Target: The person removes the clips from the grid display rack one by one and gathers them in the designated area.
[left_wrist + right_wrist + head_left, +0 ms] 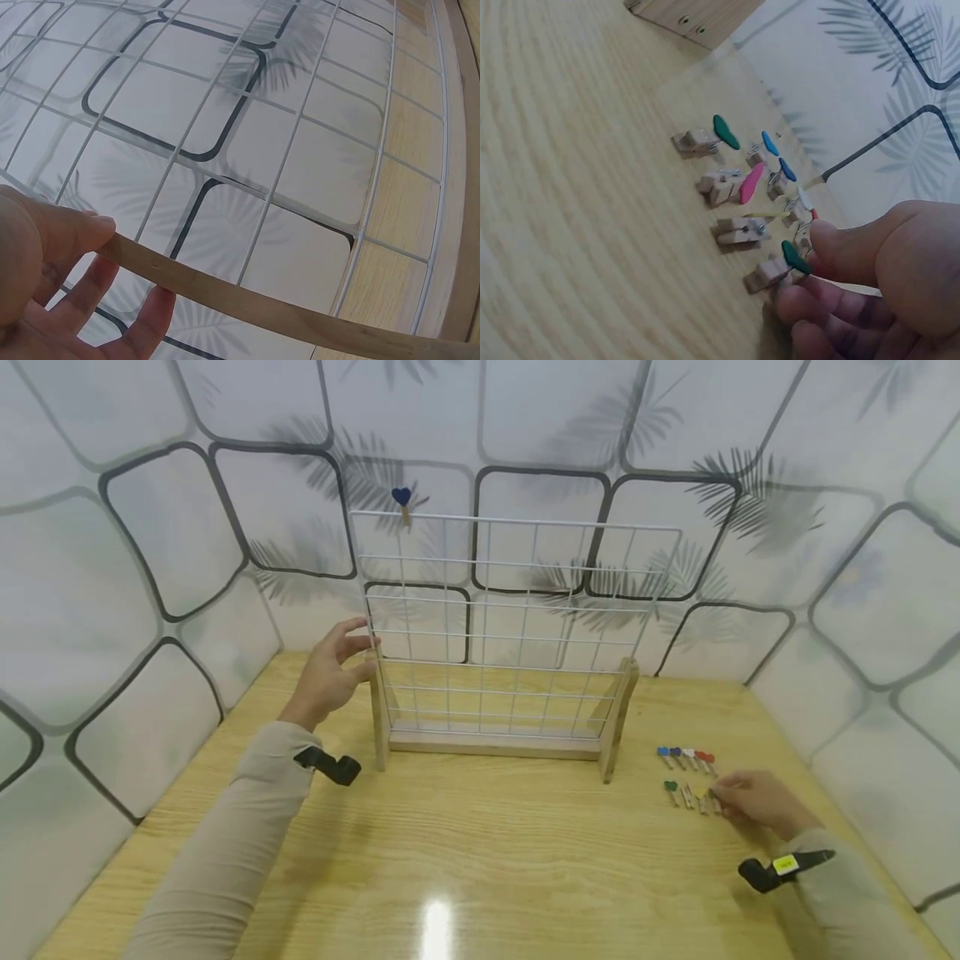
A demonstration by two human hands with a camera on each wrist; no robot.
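Observation:
A white wire grid rack [517, 627] stands in wooden side posts. My left hand [330, 672] holds its left wooden post [225, 291], thumb on one side and fingertips on the other. A clothespin with a blue heart [401, 497] is clipped on the top wire near the left corner. At the right, my right hand [757, 802] pinches the green-heart clothespin [795, 257] at the end of the near row. That clothespin is still at the tabletop; the thumb and fingers partly hide it. Beside it are clothespins with yellow, pink [751, 184] and green [725, 132] hearts.
A second row of small heart clothespins, blue [663, 752], dark blue, white and red [703, 757], lies just behind the near row. The light wooden table [480, 835] meets patterned walls [862, 593] at the back and sides. The rack's right post [618, 718] stands left of the clothespins.

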